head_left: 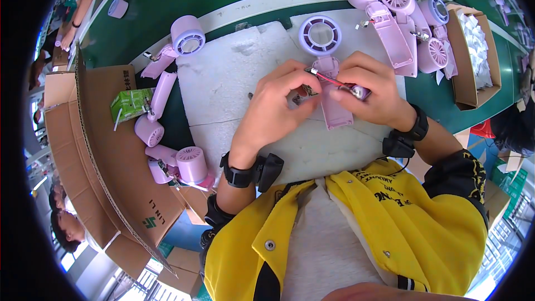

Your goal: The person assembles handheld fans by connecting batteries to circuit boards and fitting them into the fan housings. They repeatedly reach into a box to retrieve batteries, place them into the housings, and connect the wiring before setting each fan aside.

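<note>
A pink handheld fan lies on the white foam board, its round lavender head away from me and its open handle shell toward me. Over the handle, my right hand grips a purple cylindrical battery with a shiny end. Red and dark wires run from it to a small white connector at the fingertips of my left hand, which is closed in a pinch. A small circuit board shows below the left fingers, partly hidden by them.
Several pink fans and opened housings crowd the back right, beside a cardboard box of white pieces. More fan parts line the left, with a green packet and a large cardboard carton. Another person's arm reaches in far left.
</note>
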A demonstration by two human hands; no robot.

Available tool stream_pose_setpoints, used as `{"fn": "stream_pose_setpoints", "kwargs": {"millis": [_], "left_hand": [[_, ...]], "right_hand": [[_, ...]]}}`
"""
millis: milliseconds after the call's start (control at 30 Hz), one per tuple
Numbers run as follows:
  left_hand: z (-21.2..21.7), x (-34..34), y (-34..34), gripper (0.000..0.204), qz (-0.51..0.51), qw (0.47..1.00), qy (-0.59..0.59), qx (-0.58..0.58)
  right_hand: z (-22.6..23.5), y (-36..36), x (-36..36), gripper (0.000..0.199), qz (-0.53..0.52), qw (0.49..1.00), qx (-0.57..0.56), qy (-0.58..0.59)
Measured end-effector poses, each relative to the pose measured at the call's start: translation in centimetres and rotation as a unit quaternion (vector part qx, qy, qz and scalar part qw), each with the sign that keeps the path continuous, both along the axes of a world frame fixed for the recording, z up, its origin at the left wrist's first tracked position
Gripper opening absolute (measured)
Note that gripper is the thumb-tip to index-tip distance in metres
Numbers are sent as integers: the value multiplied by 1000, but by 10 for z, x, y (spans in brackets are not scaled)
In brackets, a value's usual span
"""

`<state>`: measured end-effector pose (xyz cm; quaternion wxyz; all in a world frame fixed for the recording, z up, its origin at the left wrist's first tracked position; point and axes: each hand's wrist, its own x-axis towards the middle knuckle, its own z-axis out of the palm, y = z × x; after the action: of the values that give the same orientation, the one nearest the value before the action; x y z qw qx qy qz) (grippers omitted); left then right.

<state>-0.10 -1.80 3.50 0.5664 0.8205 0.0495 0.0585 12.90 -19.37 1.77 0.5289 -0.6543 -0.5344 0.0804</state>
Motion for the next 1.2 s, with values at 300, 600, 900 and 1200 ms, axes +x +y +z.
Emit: {"fn": "stream_pose_setpoints", "kwargs": {"millis": [300, 600, 900, 1200], "left_hand": [[-10, -3, -1, 27, 44, 972, 62, -222], [-9, -1, 3, 15, 10, 995, 14, -100], [-11, -3, -4, 10, 51, 992, 29, -112], [-6, -4, -2, 11, 41, 995, 52, -82]], "right_hand": [[13, -8, 14, 7, 40, 985, -102, 131], [19, -3, 12, 18, 68, 869, -213, 441], [8, -2, -3, 8, -4, 994, -106, -11], [7, 0, -9, 10, 2, 989, -112, -101]]}}
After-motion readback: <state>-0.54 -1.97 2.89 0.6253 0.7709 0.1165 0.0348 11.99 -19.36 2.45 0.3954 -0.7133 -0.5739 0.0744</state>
